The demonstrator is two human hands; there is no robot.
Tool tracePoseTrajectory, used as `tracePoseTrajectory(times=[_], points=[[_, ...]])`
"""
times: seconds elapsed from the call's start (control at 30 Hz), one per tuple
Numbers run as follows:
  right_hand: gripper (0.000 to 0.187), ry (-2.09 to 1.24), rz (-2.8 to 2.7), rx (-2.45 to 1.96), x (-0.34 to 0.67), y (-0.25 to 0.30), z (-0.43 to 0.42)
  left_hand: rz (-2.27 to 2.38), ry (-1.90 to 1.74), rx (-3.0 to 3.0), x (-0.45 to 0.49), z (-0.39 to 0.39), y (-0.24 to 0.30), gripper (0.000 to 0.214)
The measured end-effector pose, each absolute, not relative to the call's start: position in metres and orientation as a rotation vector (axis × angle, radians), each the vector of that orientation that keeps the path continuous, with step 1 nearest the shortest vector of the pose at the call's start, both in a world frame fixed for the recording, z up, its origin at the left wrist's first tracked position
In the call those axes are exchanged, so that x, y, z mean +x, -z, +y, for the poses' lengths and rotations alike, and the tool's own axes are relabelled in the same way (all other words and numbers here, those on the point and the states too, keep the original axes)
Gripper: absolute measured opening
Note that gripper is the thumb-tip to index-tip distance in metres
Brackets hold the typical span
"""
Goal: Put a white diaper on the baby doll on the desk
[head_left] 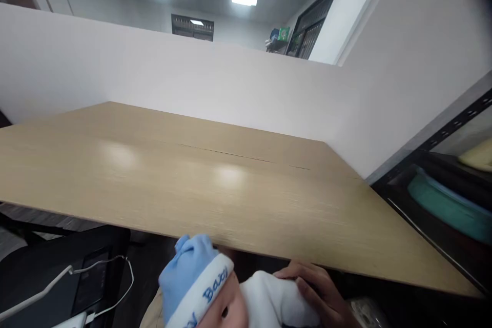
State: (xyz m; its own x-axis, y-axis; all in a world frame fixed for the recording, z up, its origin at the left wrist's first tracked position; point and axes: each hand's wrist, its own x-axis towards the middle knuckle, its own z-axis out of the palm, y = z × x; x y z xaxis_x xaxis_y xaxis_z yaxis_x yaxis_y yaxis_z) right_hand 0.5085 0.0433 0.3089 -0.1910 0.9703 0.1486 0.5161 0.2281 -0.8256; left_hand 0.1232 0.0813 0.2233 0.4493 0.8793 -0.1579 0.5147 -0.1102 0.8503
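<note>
At the bottom middle, below the front edge of the wooden table (230, 200), is a baby doll (267, 297) in white clothing. On its head sits a light blue knit cap (188, 266) with a white band lettered "Baby". My right hand (321, 292) is closed around the doll's white-clothed side, its fingers lying along the cloth. The lower part of the doll runs out of the frame. My left hand does not show.
A black chair seat (49, 271) at the lower left carries a dark phone-like device (90, 282) and a white cable (128, 266). To the right stands a black rack (418, 205) holding a teal item (449, 205). A white partition (192, 82) rises behind the table.
</note>
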Motion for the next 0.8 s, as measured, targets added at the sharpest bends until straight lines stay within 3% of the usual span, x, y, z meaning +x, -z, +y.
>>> tracePoseTrajectory(times=[0.23, 0.37, 0.6, 0.8], points=[[0.056, -1.025, -1.832, -1.381, 0.453, -0.246, 0.062, 1.188, -0.395, 1.82, 0.134, 0.092, -0.201, 0.076], [0.066, -1.117, -1.837, -1.479, 0.445, -0.192, 0.071, 1.215, -0.417, 1.811, 0.129, 0.096, -0.196, 0.068], [0.043, -1.05, -1.801, -1.578, 0.474, -0.155, 0.043, 1.244, -0.458, 1.814, 0.119, 0.095, -0.195, 0.045], [0.047, -1.059, -1.656, -1.622, 0.494, -0.129, 0.019, 1.257, -0.422, 1.817, 0.121, 0.09, -0.195, 0.044]])
